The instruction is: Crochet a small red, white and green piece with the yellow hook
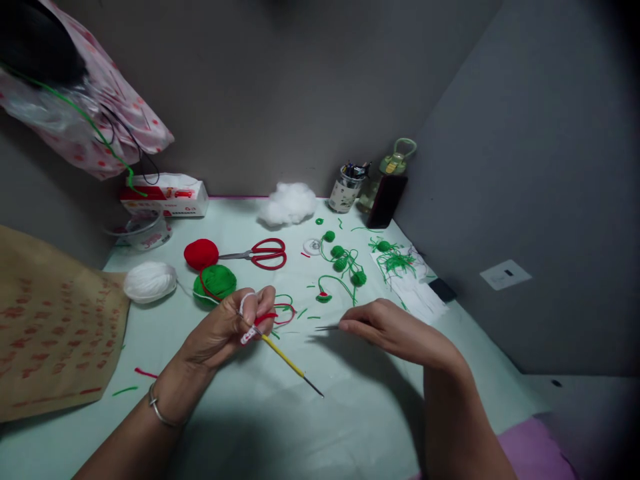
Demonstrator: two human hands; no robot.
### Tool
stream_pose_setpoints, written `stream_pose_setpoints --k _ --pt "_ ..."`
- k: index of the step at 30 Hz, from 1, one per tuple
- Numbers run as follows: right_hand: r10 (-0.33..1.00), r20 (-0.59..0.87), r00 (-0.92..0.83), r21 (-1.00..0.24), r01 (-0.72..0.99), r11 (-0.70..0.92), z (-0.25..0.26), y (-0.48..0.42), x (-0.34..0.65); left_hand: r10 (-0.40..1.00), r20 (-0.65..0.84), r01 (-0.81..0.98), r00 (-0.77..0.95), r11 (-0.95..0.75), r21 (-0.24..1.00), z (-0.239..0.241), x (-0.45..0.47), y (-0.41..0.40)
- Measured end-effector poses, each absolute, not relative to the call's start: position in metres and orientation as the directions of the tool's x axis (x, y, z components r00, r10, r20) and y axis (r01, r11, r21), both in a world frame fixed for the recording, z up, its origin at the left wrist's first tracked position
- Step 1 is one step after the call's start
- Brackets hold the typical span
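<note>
- While my left hand (227,327) grip pinches hook (285,358) and red-white piece (253,328) low over desk (250,420), white yarn (243,301) loops one finger.
- Right hand (385,328) grip pressed together on needle (326,327), tip pointing left.
- Green ball (216,281) and scissors (260,253) lie beyond.

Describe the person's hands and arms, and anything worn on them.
The left hand and right hand are bare, with no gloves, and no sleeves show along either forearm. A thin, silver-coloured metal bangle circles the left wrist. The right wrist carries nothing, and I can make out no rings on either hand.
</note>
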State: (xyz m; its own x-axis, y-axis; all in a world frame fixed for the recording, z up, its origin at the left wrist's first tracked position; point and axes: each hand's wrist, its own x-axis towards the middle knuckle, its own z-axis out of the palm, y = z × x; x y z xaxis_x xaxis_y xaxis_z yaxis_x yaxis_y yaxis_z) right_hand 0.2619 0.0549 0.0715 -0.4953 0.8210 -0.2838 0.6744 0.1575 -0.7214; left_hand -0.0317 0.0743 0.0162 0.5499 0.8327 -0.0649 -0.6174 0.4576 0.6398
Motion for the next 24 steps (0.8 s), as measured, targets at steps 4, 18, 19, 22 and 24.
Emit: stream_pose_setpoints --k 4,18,19,22,24 --pt "0.803 -0.228 -0.551 -0.899 0.435 0.044 0.068 0.053 0.257 0.824 -0.059 -0.611 0.563 0.463 0.642 0.017 -0.031 0.073" --pt "0.737 -0.272 -0.619 -0.953 0.068 -0.295 0.043 0.041 0.194 0.816 -0.057 -0.580 0.575 0.456 0.675 0.008 -0.030 0.072" --pt "0.738 -0.274 -0.617 -0.950 0.054 -0.308 0.042 0.041 0.193 0.816 -0.056 -0.579 0.575 0.454 0.677 0.008 -0.031 0.072" --pt "0.738 -0.281 -0.613 -0.938 0.014 -0.345 0.040 0.041 0.191 0.815 -0.053 -0.575 0.578 0.452 0.682 0.006 -0.031 0.072" --pt "0.739 -0.277 -0.615 -0.933 -0.012 -0.360 0.039 0.041 0.189 0.815 -0.052 -0.574 0.578 0.450 0.683 0.006 -0.031 0.072"
